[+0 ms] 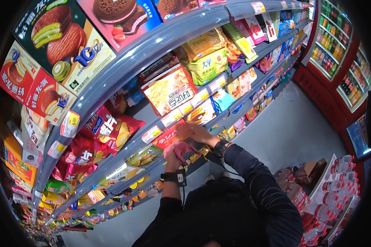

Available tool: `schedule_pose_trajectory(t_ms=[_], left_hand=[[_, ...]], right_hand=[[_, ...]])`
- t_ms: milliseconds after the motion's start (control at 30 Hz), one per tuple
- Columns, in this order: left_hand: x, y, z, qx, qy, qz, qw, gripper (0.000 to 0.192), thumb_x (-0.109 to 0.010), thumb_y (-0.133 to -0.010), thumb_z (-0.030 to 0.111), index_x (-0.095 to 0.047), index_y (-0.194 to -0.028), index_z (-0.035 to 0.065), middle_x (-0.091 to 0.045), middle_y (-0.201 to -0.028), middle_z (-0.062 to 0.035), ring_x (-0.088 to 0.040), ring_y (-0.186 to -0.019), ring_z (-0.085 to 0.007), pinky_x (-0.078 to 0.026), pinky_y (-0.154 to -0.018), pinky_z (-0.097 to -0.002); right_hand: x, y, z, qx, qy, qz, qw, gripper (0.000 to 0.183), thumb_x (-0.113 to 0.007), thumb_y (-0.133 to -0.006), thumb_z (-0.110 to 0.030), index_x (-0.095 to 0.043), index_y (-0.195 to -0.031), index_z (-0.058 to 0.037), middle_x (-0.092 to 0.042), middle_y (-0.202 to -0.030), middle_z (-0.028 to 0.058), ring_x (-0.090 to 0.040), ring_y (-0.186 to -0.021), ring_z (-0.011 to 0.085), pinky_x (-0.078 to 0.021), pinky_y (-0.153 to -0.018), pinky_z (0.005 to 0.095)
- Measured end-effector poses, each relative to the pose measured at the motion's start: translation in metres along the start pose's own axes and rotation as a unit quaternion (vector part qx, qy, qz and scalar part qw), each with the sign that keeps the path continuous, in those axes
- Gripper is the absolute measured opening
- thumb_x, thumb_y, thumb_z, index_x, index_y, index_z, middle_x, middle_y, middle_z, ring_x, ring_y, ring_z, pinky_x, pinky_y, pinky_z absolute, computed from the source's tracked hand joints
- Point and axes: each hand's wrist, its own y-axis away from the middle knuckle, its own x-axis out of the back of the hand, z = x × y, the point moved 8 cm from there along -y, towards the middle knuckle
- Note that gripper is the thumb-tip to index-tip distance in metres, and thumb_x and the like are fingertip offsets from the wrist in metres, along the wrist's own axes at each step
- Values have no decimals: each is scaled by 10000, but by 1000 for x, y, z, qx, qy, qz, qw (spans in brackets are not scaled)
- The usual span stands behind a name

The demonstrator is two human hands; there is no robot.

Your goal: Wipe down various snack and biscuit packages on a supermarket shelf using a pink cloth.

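Note:
A red snack box point(172, 134) bearing writing tilts at the front of a shelf, with my right hand point(198, 132) gripping its right end. Just below it, a crumpled pink cloth point(184, 151) is bunched in my left hand point(172, 159). The cloth hides part of the left fingers and overlaps the lower edge of the box. Whether the box still rests on the shelf, I cannot tell. Above my hands, a shelf edge carries several price tags point(172, 118), and a red and white cracker pack point(170, 92) stands behind them. Dark straps circle both wrists.
Red chip bags point(108, 128) fill the shelf at left, below large biscuit boxes point(57, 43). A green biscuit bag point(208, 66) sits farther right. Red drink coolers point(330, 46) stand across the grey floor point(284, 123). Packs of bottles point(330, 191) are stacked at lower right.

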Motion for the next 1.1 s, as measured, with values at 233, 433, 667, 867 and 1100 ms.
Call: schedule_pose_trajectory(t_ms=[233, 433, 667, 867, 1100], left_hand=[[-26, 4, 31, -79, -13, -99, 992, 252, -504, -748, 117, -489, -968, -6, -563, -892, -108, -556, -812, -216, -456, -720, -318], [-16, -17, 19, 0, 14, -34, 999, 270, -497, -768, 152, -483, -987, -4, -563, -895, -107, -548, -826, -234, -447, -740, -333], [-24, 5, 44, -84, -39, -29, 995, 290, -503, -784, 149, -473, -1018, -20, -550, -952, -113, -540, -892, -221, -436, -786, -334], [-27, -2, 56, -93, 23, -40, 995, 177, -537, -771, 142, -527, -902, 24, -563, -876, -61, -542, -839, -171, -428, -756, -287], [-22, 8, 20, -26, -51, 11, 998, 232, -536, -760, 133, -514, -951, 4, -556, -901, -80, -545, -851, -186, -433, -754, -300]], right_hand=[[107, 18, 23, -53, 66, 446, 891, 534, -567, -679, -125, -327, -1144, -19, -450, -984, 211, -473, -894, 376, -407, -758, 367], [85, -35, 86, -85, 32, 252, 963, 648, -604, -637, -190, -302, -1169, 22, -405, -1081, 270, -384, -1042, 384, -333, -881, 372], [56, -4, 114, -47, -46, 283, 957, 584, -586, -672, -120, -323, -1186, -30, -433, -1090, 196, -495, -928, 244, -415, -765, 317], [32, 46, 111, -11, -12, 296, 955, 388, -574, -693, -48, -430, -1053, -50, -529, -878, 73, -534, -733, 142, -439, -614, 245], [46, 95, 116, -53, -122, 277, 952, 306, -574, -711, -49, -489, -1003, -14, -578, -800, 58, -544, -674, 123, -437, -572, 230]])
